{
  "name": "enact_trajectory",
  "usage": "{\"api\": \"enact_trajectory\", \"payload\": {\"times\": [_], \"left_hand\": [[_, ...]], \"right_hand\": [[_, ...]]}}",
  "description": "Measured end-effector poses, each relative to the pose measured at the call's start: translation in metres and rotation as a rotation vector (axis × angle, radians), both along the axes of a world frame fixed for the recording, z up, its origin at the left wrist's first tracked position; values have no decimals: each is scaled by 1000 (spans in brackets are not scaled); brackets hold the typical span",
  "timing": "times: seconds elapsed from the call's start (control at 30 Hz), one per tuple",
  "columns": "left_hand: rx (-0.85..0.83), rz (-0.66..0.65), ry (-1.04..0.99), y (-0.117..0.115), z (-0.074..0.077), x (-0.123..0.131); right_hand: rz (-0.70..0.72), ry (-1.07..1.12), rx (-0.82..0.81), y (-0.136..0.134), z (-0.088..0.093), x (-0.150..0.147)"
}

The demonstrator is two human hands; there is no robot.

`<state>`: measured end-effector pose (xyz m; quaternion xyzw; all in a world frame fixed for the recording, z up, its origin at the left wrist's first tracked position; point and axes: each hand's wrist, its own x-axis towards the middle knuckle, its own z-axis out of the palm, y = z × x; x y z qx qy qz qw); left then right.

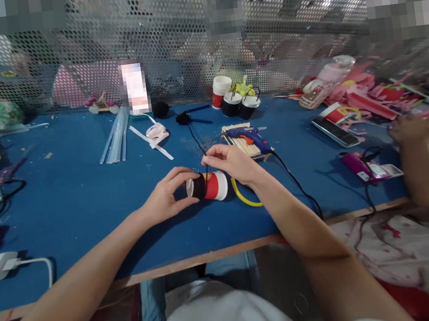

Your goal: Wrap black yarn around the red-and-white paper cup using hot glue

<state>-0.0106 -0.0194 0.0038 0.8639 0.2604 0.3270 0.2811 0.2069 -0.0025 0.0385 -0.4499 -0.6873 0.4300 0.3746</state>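
A small red-and-white paper cup [215, 185] lies on its side on the blue tabletop, with a black band around one end. My left hand [167, 195] is closed around that black end, thumb below and fingers above. Above the cup my right hand [230, 161] pinches a strand of black yarn [196, 137] between thumb and fingertips. The strand runs from the cup up to a small black yarn ball [183, 118] farther back. A yellow curved strip [247, 198] lies just right of the cup, partly under my right forearm.
A blue glue gun [249, 139] rests on wooden sticks [252, 151], its cord trailing right. Stacked cups [222, 89] and black-wrapped cups [249, 107] stand by the mesh screen. Clear glue sticks [115, 141] and white ribbon [156, 134] lie back left. Another person's hand [414, 131] works at right.
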Motion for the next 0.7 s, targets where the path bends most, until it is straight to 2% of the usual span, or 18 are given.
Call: {"api": "enact_trajectory", "payload": {"times": [0.23,0.7], "left_hand": [[-129,-11,-52,-3,-2,3],[-173,-9,-44,-8,2,5]], "right_hand": [[-62,-77,94,1,3,2],[-69,-61,197,4,6,-10]]}}
